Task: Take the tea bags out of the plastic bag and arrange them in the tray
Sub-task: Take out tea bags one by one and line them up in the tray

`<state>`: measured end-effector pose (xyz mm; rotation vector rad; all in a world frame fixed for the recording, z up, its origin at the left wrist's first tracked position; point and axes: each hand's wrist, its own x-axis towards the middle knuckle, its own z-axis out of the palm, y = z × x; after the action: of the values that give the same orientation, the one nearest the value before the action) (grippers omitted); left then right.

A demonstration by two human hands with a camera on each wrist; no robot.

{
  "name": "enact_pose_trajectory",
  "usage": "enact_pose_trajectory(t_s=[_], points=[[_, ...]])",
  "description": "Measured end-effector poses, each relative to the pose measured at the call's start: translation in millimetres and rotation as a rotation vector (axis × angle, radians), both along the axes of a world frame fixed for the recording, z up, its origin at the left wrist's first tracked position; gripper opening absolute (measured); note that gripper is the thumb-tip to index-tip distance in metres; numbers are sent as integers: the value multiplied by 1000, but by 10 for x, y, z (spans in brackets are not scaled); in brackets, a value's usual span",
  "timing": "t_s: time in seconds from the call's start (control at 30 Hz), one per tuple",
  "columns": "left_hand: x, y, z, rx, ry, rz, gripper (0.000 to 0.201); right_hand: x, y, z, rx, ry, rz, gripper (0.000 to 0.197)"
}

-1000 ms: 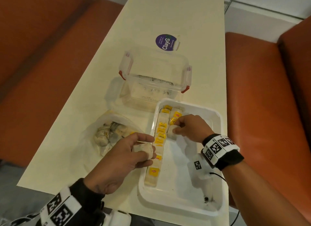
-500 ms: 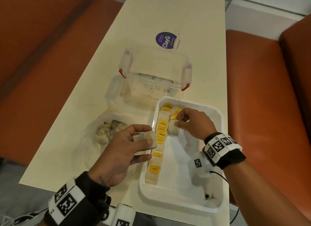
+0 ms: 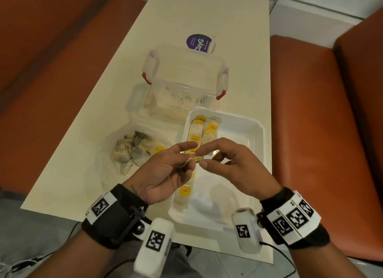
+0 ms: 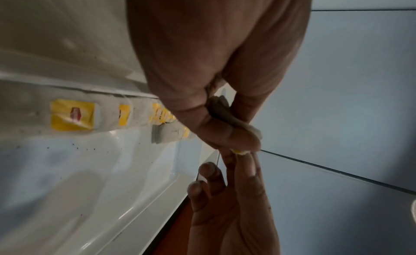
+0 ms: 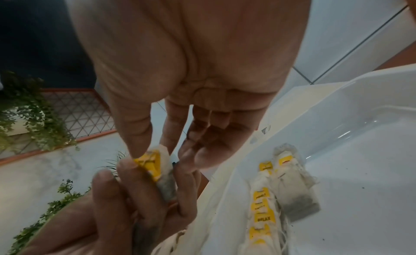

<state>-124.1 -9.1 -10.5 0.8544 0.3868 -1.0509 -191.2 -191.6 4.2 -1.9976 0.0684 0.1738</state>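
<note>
Tea bag sits pinched between both hands, left hand and right hand, above the tray; probably light, soft, tearable, best held by its paper edge.

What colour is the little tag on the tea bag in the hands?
Yellow. The tag shows best in the right wrist view.
</note>
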Motion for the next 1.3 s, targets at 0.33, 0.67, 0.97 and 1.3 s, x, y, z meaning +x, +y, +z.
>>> enact_pose_trajectory(t_s=[0.33, 0.67, 0.97, 1.3], points=[[-245, 85, 40, 632, -964, -298, 50, -150, -175, 31, 24, -41, -118, 2], [-171, -194, -35, 383, -1001, -221, 23, -67, -283, 73, 4, -39, -109, 5], [-119, -199, -158, 467, -967, -249, 19, -23, -253, -176, 285, 276, -183, 15], [-116, -55, -259, 529, -848, -320, 41, 55, -186, -324, 262, 319, -171, 3]])
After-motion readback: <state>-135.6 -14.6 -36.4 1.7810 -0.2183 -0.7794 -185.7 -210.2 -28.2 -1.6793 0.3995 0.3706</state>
